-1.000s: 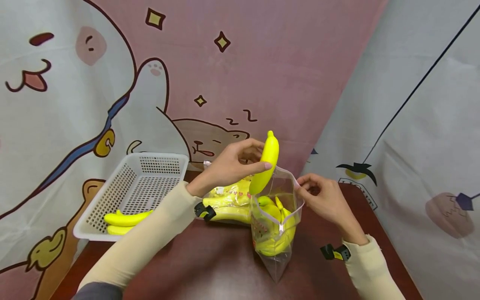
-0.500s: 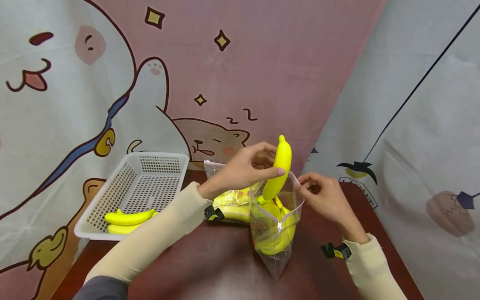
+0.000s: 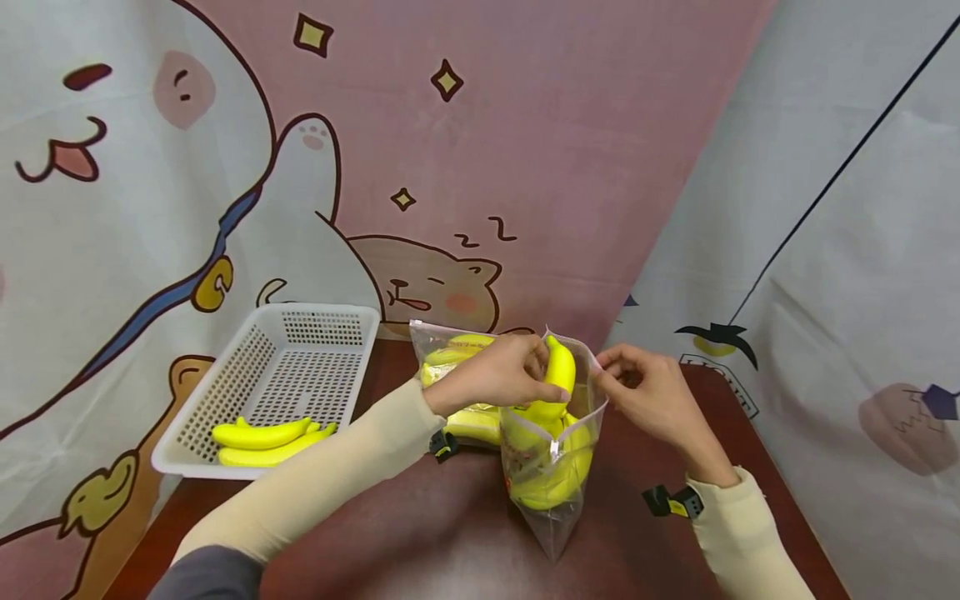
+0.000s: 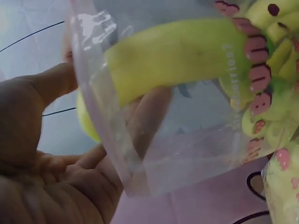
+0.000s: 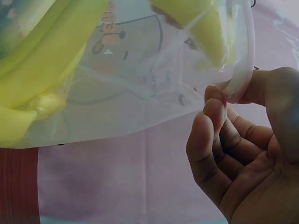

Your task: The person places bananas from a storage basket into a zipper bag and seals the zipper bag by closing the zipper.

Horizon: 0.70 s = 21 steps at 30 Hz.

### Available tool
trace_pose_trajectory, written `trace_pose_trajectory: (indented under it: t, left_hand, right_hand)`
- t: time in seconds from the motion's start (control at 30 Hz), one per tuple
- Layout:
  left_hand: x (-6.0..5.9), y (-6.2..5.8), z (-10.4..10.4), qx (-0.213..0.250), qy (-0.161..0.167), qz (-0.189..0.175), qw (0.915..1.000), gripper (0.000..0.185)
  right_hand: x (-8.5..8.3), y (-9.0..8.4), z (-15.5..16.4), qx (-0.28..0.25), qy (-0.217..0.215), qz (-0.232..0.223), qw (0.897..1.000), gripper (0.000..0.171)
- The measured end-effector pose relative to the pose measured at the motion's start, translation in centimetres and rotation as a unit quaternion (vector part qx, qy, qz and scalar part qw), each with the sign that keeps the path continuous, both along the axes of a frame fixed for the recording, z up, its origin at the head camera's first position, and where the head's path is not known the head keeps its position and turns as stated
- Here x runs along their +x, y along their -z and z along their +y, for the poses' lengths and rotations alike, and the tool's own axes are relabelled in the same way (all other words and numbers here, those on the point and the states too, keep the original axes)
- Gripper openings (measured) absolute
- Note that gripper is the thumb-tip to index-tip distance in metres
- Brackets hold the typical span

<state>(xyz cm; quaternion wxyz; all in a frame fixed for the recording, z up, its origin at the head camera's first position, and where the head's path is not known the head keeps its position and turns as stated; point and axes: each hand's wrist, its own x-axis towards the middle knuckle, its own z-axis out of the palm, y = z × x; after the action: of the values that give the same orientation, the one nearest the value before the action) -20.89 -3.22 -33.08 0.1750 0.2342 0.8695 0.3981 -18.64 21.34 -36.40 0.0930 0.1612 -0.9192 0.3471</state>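
My left hand (image 3: pixel 495 371) holds a yellow banana (image 3: pixel 561 367) between thumb and fingers, its lower part inside the mouth of a clear zip bag (image 3: pixel 551 521). In the left wrist view the banana (image 4: pixel 177 56) shows through the printed plastic, and some fingers are behind the bag wall. Several bananas (image 3: pixel 555 487) lie in the bag below. At the bag's right rim my right hand (image 3: pixel 648 396) pinches the edge. The right wrist view shows that rim (image 5: pixel 245 70) between thumb and fingertips, with the mouth spread wide.
A second zip bag (image 3: pixel 468 425) with bananas lies behind the first, partly hidden by the left hand. To the left stands a white perforated basket (image 3: pixel 168 462) with bananas (image 3: pixel 258 435) at its near end. A printed cloth (image 3: pixel 585 150) hangs behind the dark red table (image 3: pixel 420 533).
My left hand has moved right and down, bringing the banana from above the bag into its mouth. The right hand keeps its place at the rim.
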Motion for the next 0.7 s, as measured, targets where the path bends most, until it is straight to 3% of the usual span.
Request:
trace_pose_trajectory:
  t: [0.17,0.27,0.37,0.5,0.7]
  left_hand:
    - [0.1,0.2,0.3,-0.033,0.0,-0.008,0.9994,0.061]
    - [0.1,0.3,0.0,-0.004,0.005,-0.003,1.0,0.056]
    - [0.1,0.4,-0.6,0.041,0.024,0.04,0.9981,0.043]
    - [0.0,0.5,-1.7,0.094,0.039,0.111,0.9886,0.027]
    - [0.1,0.6,-3.2,0.136,0.034,0.138,0.9805,0.024]
  right_hand:
    - [0.0,0.0,0.0,-0.003,-0.004,0.002,1.0,0.013]
    - [-0.1,0.0,0.0,-0.003,-0.008,0.004,1.0,0.012]
    - [-0.1,0.0,0.0,-0.002,-0.008,0.006,1.0,0.011]
    - [0.0,0.0,0.0,-0.005,-0.006,0.003,1.0,0.012]
    - [0.0,0.1,-0.1,-0.009,-0.005,-0.006,1.0,0.015]
